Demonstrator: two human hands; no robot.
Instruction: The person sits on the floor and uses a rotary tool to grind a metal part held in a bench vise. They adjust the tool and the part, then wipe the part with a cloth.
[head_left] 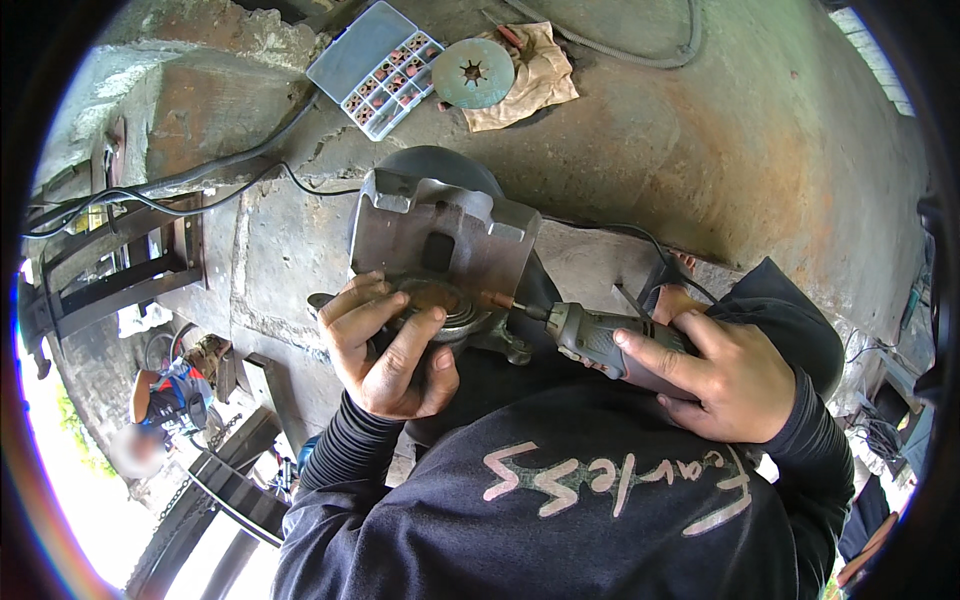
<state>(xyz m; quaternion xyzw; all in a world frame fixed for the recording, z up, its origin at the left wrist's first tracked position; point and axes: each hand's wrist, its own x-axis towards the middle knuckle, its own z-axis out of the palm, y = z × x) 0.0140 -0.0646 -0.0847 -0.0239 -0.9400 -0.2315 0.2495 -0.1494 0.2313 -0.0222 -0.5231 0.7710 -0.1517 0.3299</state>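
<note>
My left hand [385, 350] curls its fingers over the round flange of a heavy grey metal casting [445, 232], which has a notched upper edge and a dark square hole. In my right hand [725, 375] lies a grey rotary grinder [610, 345], its body pointing left. A small copper-coloured grinding bit [497, 299] on its shaft is at the flange's right side; whether it touches the metal I cannot tell. The casting is in front of my torso, and my palm hides part of the flange.
Beyond the casting, an open clear compartment case [385, 95] holds several small reddish bits. A greenish slotted disc [473, 73] lies on brown crumpled paper [540, 80]. Black cables [235, 180] run across the left. Dark metal frames [130, 260] stand left, near another person [175, 400].
</note>
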